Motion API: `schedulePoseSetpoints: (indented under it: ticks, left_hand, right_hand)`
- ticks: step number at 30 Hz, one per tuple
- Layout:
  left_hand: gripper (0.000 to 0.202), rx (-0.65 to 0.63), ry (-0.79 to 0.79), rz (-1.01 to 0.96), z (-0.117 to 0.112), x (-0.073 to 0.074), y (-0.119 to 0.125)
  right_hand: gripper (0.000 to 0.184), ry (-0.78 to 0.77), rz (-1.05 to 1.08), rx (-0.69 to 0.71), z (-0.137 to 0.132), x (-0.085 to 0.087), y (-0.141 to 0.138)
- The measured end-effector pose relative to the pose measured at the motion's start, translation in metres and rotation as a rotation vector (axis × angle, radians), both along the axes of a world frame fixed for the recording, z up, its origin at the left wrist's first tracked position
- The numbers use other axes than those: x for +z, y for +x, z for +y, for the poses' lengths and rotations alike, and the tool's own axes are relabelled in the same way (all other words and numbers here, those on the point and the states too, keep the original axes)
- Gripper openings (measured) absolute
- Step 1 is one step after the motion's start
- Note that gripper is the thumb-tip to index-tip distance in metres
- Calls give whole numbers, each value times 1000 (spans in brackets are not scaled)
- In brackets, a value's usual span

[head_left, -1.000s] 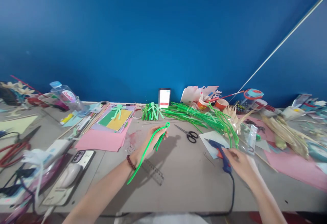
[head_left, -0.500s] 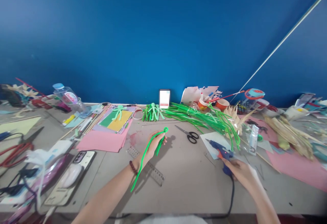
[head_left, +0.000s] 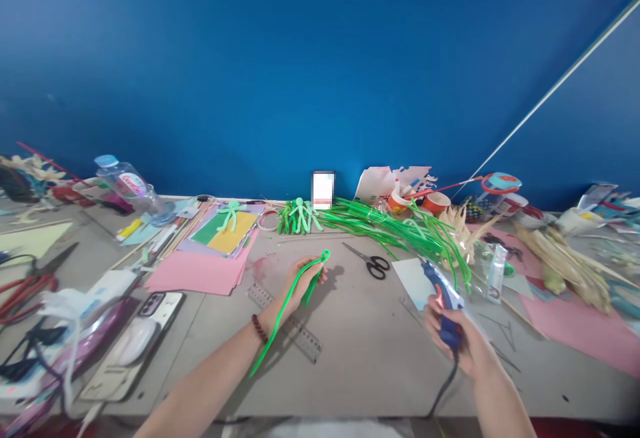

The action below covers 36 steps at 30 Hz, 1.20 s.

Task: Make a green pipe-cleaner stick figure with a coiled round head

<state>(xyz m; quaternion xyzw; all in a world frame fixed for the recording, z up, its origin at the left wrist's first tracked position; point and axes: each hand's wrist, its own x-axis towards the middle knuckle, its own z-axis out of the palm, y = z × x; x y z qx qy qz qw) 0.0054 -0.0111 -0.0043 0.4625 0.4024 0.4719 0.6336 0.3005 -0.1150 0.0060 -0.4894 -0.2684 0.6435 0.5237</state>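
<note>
Partly hidden glue gun (head_left: 439, 289), pipe cleaner (head_left: 280, 315), cropped cord (head_left: 444, 385)

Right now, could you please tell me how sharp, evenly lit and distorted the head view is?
Head view, light: soft, with a faint shadow on the grey table right of the left hand holding the bright green pipe cleaner; head view, focus: centre sharp, right hand with the blue glue gun slightly soft, left-edge clutter smeared; head view, shape: wide-angle bowing of the table's far edge.
</note>
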Motion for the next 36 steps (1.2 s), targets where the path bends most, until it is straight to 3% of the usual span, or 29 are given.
schedulePoseSetpoints:
  ticks: [3, 5, 7, 10, 15, 22, 30, 36]
  left_hand:
    - [23, -20, 23, 16, 0, 2, -1]
    - [24, -5, 19, 33, -2, 5, -2]
    - [24, 0, 28, 38, -3, 9, -2]
    - [24, 18, 55, 44, -3, 11, -1]
    - [24, 43, 66, 34, -2, 6, 0]
    - [22, 50, 29, 5, -1, -1, 0]
    - [23, -16, 140, 47, -5, 1, -6]
    - [23, -17, 98, 56, -4, -1, -6]
  right_hand:
    - [22, 75, -22, 87, 16, 6, -22]
    - [16, 148, -12, 62, 29, 8, -39]
    - [26, 213, -12, 78, 41, 11, -56]
    - [29, 259, -129, 160, 54, 14, -84]
    - [30, 296, -176, 204, 59, 0, -116]
    - [36, 316, -185, 185, 57, -33, -119]
    - [38, 258, -215, 200, 57, -38, -124]
    - [38, 237, -268, 197, 57, -42, -125]
